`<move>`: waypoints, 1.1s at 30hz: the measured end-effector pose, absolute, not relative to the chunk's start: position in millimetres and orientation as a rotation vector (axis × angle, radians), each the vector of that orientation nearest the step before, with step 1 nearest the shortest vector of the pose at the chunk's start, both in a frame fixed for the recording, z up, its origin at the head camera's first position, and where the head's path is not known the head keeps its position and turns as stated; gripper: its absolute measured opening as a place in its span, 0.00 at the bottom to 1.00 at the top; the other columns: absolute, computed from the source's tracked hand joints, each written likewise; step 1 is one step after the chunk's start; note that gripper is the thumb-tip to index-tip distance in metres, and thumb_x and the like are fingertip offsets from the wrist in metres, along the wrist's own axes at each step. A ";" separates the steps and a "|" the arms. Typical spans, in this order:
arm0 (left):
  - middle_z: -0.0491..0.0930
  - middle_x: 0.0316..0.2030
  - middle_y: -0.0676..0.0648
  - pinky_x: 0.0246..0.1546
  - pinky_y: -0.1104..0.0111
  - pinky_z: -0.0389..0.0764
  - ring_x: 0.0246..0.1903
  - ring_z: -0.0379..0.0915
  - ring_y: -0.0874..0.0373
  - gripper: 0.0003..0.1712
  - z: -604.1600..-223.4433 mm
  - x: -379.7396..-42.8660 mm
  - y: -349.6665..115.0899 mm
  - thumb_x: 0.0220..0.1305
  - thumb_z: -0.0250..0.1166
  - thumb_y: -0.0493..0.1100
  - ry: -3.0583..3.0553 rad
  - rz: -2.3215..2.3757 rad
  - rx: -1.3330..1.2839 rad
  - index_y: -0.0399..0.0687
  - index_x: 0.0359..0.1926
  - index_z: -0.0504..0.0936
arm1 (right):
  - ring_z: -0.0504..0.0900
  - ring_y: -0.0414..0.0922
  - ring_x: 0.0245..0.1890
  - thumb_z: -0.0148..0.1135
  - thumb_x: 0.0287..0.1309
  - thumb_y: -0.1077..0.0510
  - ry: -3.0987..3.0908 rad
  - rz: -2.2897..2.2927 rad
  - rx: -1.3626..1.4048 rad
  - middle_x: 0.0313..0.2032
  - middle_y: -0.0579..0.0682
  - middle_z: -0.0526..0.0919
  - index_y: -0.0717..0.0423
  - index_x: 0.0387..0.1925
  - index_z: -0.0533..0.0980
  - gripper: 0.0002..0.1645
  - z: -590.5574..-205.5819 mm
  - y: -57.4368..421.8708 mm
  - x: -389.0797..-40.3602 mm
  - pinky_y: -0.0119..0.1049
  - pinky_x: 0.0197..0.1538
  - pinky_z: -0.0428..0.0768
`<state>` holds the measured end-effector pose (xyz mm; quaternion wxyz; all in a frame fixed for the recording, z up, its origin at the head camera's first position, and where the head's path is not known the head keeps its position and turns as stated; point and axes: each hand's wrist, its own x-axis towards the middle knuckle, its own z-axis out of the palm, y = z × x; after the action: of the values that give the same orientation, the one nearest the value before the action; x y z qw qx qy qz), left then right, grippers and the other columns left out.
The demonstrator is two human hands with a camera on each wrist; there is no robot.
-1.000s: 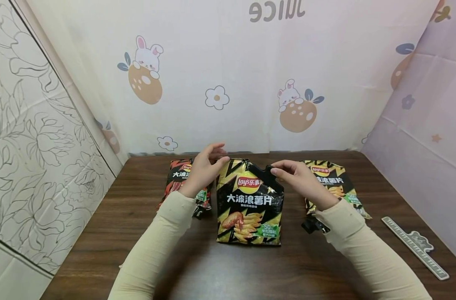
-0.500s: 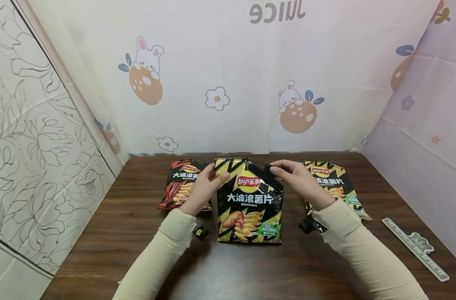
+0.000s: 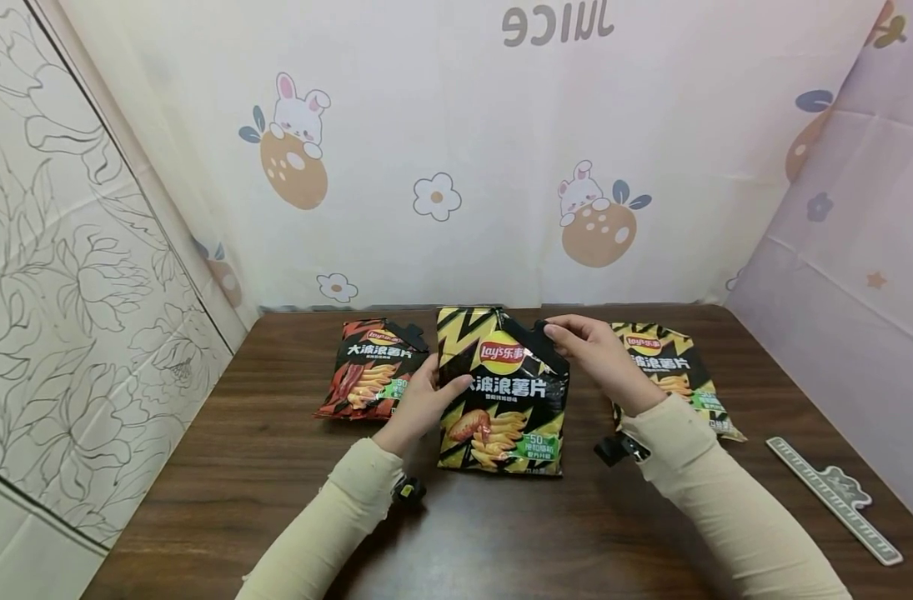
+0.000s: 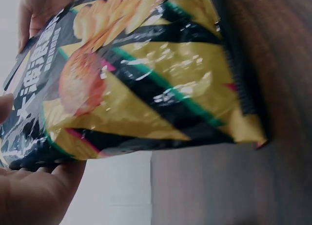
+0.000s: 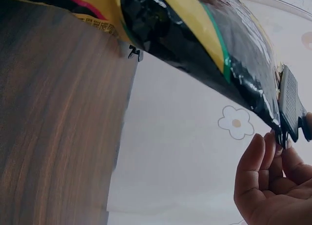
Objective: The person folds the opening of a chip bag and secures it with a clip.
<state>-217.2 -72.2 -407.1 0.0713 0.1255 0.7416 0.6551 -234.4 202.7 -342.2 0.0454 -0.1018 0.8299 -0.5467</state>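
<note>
A black and yellow potato chip bag (image 3: 501, 417) stands upright in the middle of the head view. A black bag clip (image 3: 534, 340) sits aslant across its folded top right corner. My left hand (image 3: 423, 402) holds the bag's left edge, thumb on the front and fingers behind. The left wrist view shows part of that hand (image 4: 36, 193) beside the glossy bag (image 4: 146, 88). At the clip's handle, my right hand (image 3: 594, 358) pinches with thumb and fingers. In the right wrist view, the fingers of this hand (image 5: 273, 186) are at the bag's corner, next to the clip (image 5: 290, 103).
A red chip bag (image 3: 369, 375) with a black clip (image 3: 408, 336) lies behind on the left. Another yellow and black chip bag (image 3: 669, 367) lies on the right, partly behind my right hand. A pale grey long clip (image 3: 835, 500) rests near the table's right edge. A patterned curtain (image 3: 486, 242) hangs behind the table.
My left hand has come down from the bag's top left corner to its left side and now holds it there. The bag has lifted slightly. My right hand stays at the clip.
</note>
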 end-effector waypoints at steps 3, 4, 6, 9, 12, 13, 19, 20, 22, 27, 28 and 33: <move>0.77 0.57 0.41 0.55 0.57 0.77 0.55 0.75 0.50 0.32 -412.0 -214.8 -69.8 0.68 0.63 0.52 2.229 1.973 0.362 0.50 0.68 0.65 | 0.76 0.40 0.42 0.52 0.69 0.39 2.519 -1.682 -0.299 0.49 0.47 0.77 0.57 0.62 0.72 0.32 -343.3 204.0 -236.5 0.36 0.51 0.77; 0.77 0.57 0.42 0.55 0.57 0.76 0.55 0.75 0.51 0.32 -413.1 -213.8 -69.0 0.68 0.63 0.53 2.240 1.965 0.347 0.51 0.68 0.65 | 0.76 0.40 0.41 0.52 0.69 0.39 2.515 -1.687 -0.294 0.49 0.47 0.77 0.57 0.62 0.72 0.32 -343.9 204.6 -237.4 0.36 0.51 0.77; 0.76 0.58 0.43 0.56 0.56 0.75 0.57 0.73 0.51 0.33 -416.1 -212.6 -67.5 0.68 0.63 0.54 2.265 1.953 0.335 0.51 0.68 0.65 | 0.77 0.39 0.42 0.52 0.69 0.39 2.514 -1.694 -0.286 0.51 0.48 0.77 0.58 0.63 0.71 0.33 -344.6 205.7 -238.8 0.34 0.51 0.77; 0.72 0.64 0.42 0.60 0.51 0.71 0.64 0.68 0.48 0.34 -419.2 -210.6 -65.8 0.68 0.62 0.55 2.287 1.947 0.327 0.50 0.69 0.63 | 0.78 0.38 0.42 0.53 0.69 0.39 2.502 -1.713 -0.269 0.51 0.49 0.77 0.59 0.63 0.71 0.34 -344.2 206.9 -240.7 0.32 0.51 0.77; 0.67 0.68 0.41 0.63 0.47 0.68 0.68 0.64 0.46 0.34 -421.8 -207.5 -63.7 0.70 0.60 0.54 2.300 1.956 0.313 0.48 0.70 0.61 | 0.79 0.36 0.41 0.53 0.69 0.39 2.487 -1.732 -0.256 0.49 0.46 0.79 0.60 0.63 0.71 0.34 -342.3 206.8 -242.8 0.32 0.50 0.77; 0.68 0.67 0.40 0.63 0.47 0.69 0.67 0.65 0.45 0.34 -422.7 -206.3 -62.9 0.71 0.59 0.53 2.301 1.963 0.316 0.47 0.71 0.61 | 0.80 0.36 0.41 0.53 0.69 0.39 2.482 -1.742 -0.250 0.48 0.45 0.79 0.60 0.63 0.71 0.34 -341.9 206.5 -243.7 0.32 0.50 0.78; 0.70 0.65 0.40 0.55 0.55 0.76 0.62 0.69 0.46 0.29 -431.8 -201.3 -57.4 0.74 0.55 0.49 2.268 2.016 0.288 0.47 0.71 0.60 | 0.81 0.34 0.40 0.54 0.68 0.39 2.475 -1.782 -0.208 0.45 0.41 0.80 0.61 0.63 0.71 0.35 -342.7 205.2 -248.6 0.28 0.47 0.79; 0.71 0.64 0.40 0.54 0.57 0.76 0.62 0.69 0.46 0.29 -433.7 -201.1 -56.6 0.74 0.55 0.48 2.256 2.028 0.276 0.48 0.71 0.61 | 0.80 0.34 0.40 0.54 0.68 0.39 2.475 -1.784 -0.202 0.45 0.41 0.80 0.61 0.63 0.71 0.35 -343.3 205.3 -249.2 0.28 0.47 0.78; 0.70 0.64 0.41 0.53 0.58 0.76 0.62 0.69 0.47 0.27 -436.5 -200.9 -55.0 0.75 0.54 0.47 2.245 2.048 0.262 0.49 0.70 0.61 | 0.79 0.34 0.41 0.54 0.69 0.39 2.478 -1.786 -0.193 0.45 0.41 0.79 0.61 0.64 0.71 0.35 -344.6 205.2 -250.4 0.26 0.46 0.78; 0.69 0.64 0.40 0.59 0.54 0.73 0.64 0.68 0.46 0.26 -440.9 -200.8 -51.3 0.76 0.51 0.44 2.189 2.126 0.254 0.49 0.71 0.59 | 0.77 0.33 0.44 0.54 0.68 0.39 2.468 -1.799 -0.181 0.51 0.45 0.77 0.59 0.64 0.71 0.35 -347.6 205.1 -252.6 0.24 0.47 0.77; 0.69 0.64 0.40 0.59 0.54 0.72 0.64 0.67 0.46 0.26 -441.4 -200.8 -50.8 0.76 0.50 0.44 2.180 2.138 0.254 0.49 0.71 0.58 | 0.77 0.33 0.44 0.55 0.68 0.39 2.461 -1.806 -0.181 0.52 0.46 0.77 0.59 0.64 0.70 0.35 -348.1 205.1 -252.9 0.24 0.48 0.77; 0.65 0.67 0.40 0.60 0.53 0.70 0.67 0.64 0.46 0.27 -442.4 -200.1 -49.7 0.77 0.48 0.41 2.170 2.145 0.275 0.49 0.72 0.56 | 0.78 0.33 0.47 0.55 0.68 0.39 2.429 -1.839 -0.186 0.58 0.53 0.74 0.58 0.66 0.69 0.35 -350.0 205.8 -253.7 0.22 0.49 0.77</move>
<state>-200.1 -49.7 -442.4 0.0387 0.0895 0.7078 0.6997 -253.7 205.8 -350.0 0.0447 -0.0607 0.7950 -0.6019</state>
